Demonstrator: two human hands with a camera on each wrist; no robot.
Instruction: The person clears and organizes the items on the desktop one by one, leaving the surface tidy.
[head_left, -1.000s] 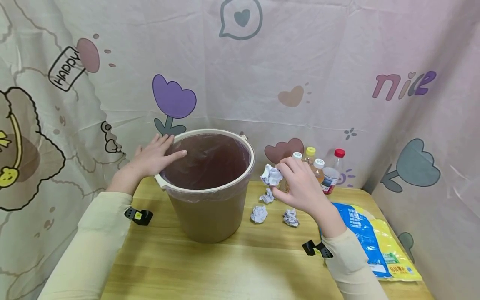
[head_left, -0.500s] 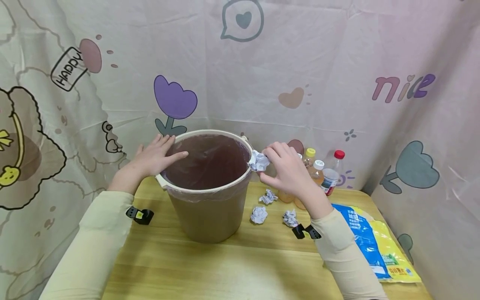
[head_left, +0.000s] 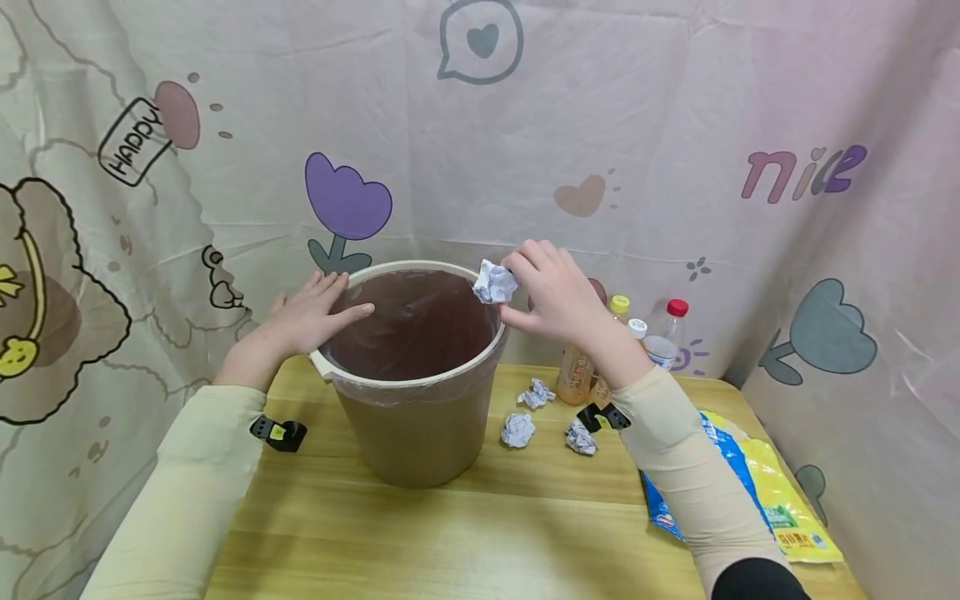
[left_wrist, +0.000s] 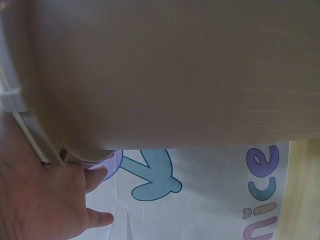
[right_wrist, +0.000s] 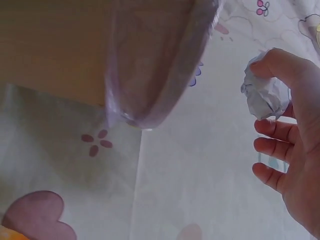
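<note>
Right grip (head_left: 557, 292) pinches a paper ball (head_left: 493, 284), light and crushable I'd guess, best nipped by its sides; left grip (head_left: 306, 318), fingers apart, rests on the left of the bin (head_left: 422, 437)

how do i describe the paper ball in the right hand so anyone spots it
Find the big, pale-rimmed brown bin on the wooden table. In the head view, near the bin's upper right edge, the right hand pinches a crumpled white paper ball. That ball is the only one held in the air; the three other paper balls lie on the table.
</note>
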